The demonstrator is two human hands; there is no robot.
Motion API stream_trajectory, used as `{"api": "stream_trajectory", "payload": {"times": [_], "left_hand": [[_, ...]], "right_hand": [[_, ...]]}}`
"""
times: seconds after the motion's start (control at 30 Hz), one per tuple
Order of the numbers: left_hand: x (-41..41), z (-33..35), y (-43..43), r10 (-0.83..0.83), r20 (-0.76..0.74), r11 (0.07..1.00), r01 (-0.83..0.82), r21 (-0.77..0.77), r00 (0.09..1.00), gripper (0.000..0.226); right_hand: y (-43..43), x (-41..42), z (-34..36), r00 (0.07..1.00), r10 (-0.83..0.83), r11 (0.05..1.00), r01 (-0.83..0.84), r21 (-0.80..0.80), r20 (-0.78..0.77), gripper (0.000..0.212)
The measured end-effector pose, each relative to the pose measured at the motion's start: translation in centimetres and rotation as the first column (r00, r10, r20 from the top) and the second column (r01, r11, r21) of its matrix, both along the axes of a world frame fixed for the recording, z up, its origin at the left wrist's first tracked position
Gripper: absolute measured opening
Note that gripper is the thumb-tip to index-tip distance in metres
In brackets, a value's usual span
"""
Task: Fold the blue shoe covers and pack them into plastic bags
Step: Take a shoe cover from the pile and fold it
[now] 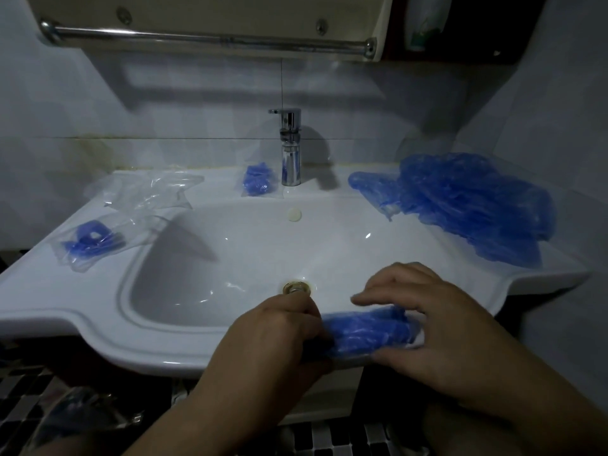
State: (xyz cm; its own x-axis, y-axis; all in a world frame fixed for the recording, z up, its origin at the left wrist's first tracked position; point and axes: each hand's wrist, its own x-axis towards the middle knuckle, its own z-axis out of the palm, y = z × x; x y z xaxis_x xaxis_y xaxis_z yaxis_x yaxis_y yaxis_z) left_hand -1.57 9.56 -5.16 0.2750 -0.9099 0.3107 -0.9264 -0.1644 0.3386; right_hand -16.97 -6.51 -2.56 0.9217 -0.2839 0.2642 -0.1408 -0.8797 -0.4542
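A blue shoe cover (365, 332), folded into a long strip, lies on the front rim of the white sink (138, 347). My left hand (273, 337) grips its left end. My right hand (424, 317) holds its right end, fingers arched over the top and thumb under the front. A loose heap of blue shoe covers (467, 202) lies on the right ledge. Two clear plastic bags with folded blue covers inside lie on the sink: one on the left ledge (92, 241), one beside the tap (258, 181). An empty clear bag (148, 189) lies at the back left.
A chrome tap (290, 149) stands at the back centre of the basin, and a brass drain (296, 287) sits just beyond my left hand. A metal towel rail (210, 37) runs overhead. More clear plastic (85, 413) lies on the tiled floor at lower left.
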Motion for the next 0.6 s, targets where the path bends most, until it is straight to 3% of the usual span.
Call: {"api": "stream_trajectory", "payload": {"times": [0.1, 0.37, 0.43, 0.6], "left_hand": [[0.0, 0.1, -0.1, 0.033, -0.071, 0.999, -0.034, -0.012, 0.997, 0.025], [0.2, 1.0, 0.2, 0.248, -0.199, 0.969, -0.240, 0.061, 0.948, 0.009], [0.5, 1.0, 0.2, 0.314, -0.224, 0.949, -0.305, 0.077, 0.923, 0.007], [1.4, 0.4, 0.0, 0.405, -0.125, 0.914, -0.398, 0.077, 0.906, 0.012]], "right_hand": [[-0.3, 0.1, -0.6, 0.999, 0.027, 0.998, -0.025, 0.062, -0.041, 0.039], [-0.8, 0.8, -1.4, 0.969, -0.246, 0.934, 0.242, 0.264, -0.016, 0.008], [-0.3, 1.2, -1.6, 0.955, -0.296, 0.924, 0.291, 0.247, -0.018, 0.011], [1.3, 2.8, -2.2, 0.915, -0.403, 0.910, 0.402, 0.103, -0.013, 0.019]]}}
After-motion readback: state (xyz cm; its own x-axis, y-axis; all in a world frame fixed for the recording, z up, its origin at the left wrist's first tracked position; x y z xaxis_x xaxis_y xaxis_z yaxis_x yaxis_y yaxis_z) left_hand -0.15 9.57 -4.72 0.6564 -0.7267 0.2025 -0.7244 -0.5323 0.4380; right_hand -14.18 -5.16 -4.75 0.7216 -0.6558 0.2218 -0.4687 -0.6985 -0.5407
